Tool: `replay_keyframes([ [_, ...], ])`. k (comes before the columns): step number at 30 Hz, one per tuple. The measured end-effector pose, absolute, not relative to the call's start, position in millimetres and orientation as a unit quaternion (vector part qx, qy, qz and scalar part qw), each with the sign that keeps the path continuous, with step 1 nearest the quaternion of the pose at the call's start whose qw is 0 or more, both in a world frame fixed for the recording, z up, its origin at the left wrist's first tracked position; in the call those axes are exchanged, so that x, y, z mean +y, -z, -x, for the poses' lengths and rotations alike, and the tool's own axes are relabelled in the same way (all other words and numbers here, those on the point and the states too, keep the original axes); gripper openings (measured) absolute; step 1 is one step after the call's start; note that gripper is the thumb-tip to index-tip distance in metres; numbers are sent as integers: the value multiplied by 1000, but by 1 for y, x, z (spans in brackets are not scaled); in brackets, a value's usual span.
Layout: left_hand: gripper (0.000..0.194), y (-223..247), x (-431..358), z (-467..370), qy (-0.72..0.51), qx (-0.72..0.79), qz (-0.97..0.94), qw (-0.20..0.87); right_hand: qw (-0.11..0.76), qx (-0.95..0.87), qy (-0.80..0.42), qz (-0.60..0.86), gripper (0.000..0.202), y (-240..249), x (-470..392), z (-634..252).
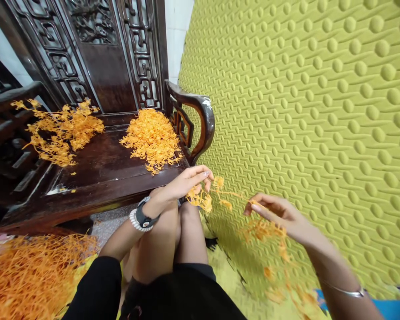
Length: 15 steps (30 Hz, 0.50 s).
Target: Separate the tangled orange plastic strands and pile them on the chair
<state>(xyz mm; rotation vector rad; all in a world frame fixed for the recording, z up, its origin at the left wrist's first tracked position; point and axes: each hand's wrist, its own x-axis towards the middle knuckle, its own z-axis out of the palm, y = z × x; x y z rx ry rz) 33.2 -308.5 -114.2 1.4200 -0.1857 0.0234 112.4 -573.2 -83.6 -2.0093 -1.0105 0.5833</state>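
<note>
My left hand (192,180) is closed, with fingers bent around a small cluster of orange plastic flower pieces (203,202) above my knees. A thin orange stem runs from this cluster across to my right hand (276,213), whose thumb and fingers pinch its other end. Below my right hand hangs a longer strand of orange flower pieces (283,249), blurred by motion. On the dark wooden chair's seat lie a tangled pile of orange flower strands (65,133) at left and a heap of loose orange flower pieces (151,138) at right.
The carved wooden chair (116,186) stands in front of me, its curved armrest (205,124) near the yellow-green bumpy foam mat (303,111) upright on the right. A big heap of bare orange stems (33,275) lies at lower left. Something blue (393,309) shows at lower right.
</note>
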Motion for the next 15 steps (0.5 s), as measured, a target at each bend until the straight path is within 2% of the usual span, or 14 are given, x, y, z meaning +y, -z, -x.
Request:
replay_keyframes([
  [2, 24, 114, -314, -33, -14, -85, -646, 759, 377, -419, -127, 816, 38, 92, -568, -109],
  [5, 25, 110, -323, -33, -8, -108, -627, 772, 312, -447, 134, 828, 69, 107, -551, -104],
  [6, 25, 108, -325, -33, 0, -115, -610, 784, 296, -451, 210, 816, 72, 112, -543, -103],
  [8, 24, 103, -330, -35, 27, -122, -563, 817, 308, -445, 311, 782, 64, 119, -528, -101],
  [10, 22, 98, -333, -36, 73, -107, -514, 848, 367, -410, 359, 754, 52, 124, -514, -99],
  [12, 19, 96, -335, -39, 115, -72, -472, 871, 424, -365, 368, 743, 49, 126, -505, -98],
  [15, 18, 94, -333, -41, 137, -7, -410, 902, 437, -324, 400, 738, 65, 125, -499, -98],
])
